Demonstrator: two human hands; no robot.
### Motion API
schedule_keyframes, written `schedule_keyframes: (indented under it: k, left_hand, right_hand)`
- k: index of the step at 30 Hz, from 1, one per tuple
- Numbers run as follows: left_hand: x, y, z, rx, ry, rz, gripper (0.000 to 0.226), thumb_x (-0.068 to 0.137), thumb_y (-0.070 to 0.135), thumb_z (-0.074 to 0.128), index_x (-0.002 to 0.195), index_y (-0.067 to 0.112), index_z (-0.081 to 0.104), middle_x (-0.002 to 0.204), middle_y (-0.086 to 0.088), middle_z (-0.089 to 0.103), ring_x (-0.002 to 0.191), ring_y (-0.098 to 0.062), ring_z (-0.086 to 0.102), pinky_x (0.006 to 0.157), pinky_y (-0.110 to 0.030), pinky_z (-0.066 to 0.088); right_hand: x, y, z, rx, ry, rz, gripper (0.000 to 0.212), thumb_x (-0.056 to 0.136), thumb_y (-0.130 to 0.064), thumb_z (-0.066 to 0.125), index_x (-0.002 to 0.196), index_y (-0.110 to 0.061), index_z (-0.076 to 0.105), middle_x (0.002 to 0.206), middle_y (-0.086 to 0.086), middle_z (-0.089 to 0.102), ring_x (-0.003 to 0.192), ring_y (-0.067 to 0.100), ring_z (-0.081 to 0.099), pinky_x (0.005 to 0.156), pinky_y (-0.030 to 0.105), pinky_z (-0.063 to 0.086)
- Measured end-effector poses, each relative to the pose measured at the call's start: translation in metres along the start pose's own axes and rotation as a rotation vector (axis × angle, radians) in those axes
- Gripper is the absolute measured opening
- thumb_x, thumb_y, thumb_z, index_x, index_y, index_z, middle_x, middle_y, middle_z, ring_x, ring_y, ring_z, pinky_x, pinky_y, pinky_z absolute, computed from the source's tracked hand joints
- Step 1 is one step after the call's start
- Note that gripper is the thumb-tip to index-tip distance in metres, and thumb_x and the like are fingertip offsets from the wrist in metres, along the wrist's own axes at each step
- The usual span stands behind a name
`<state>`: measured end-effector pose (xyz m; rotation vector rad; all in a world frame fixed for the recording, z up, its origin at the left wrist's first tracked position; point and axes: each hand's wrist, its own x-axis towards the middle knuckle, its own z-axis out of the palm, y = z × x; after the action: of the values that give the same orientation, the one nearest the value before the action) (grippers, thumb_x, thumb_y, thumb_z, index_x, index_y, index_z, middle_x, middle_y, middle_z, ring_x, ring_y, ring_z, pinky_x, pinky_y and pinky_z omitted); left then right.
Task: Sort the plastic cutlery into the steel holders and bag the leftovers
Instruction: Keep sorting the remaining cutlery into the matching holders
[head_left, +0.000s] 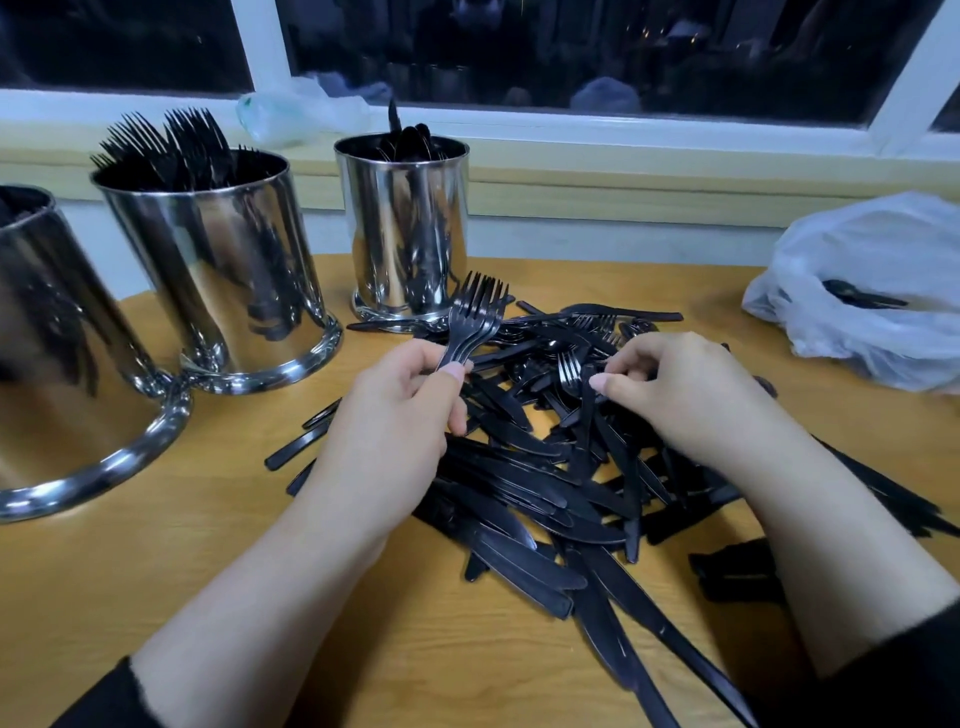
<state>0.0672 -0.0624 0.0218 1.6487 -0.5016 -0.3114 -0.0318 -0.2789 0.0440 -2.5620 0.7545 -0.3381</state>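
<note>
Left hand (395, 410) gripping forks (475, 317) — right hand (675, 384) pinching fork (570, 371)

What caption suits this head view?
Left hand holds a bundle of forks while right hand picks another fork from the cutlery pile.

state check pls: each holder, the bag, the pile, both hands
left hand: holds a bunch of forks, tines up
right hand: pinches a fork in the pile
cutlery pile: loose on the table, mostly knives
middle holder: upright, full of forks
right holder: upright, holds spoons
left holder: upright, contents unclear
plastic bag: open, some cutlery inside
</note>
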Motion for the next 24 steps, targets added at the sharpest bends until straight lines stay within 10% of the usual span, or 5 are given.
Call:
schedule_keyframes:
  k: [24]
  left_hand:
    - [-0.006,0.000,0.003,0.194,-0.067,0.131,0.027,0.105,0.038,0.052,0.084,0.023,0.062,0.070,-0.019,0.056,0.055,-0.019,0.040,0.058,-0.037,0.038]
  right_hand:
    - [0.003,0.021,-0.005,-0.057,-0.123,-0.032,0.025,0.092,-0.034,0.073,0.114,-0.040,0.062,0.095,-0.009,0.059,0.070,0.007,0.053,0.056,0.026,0.035]
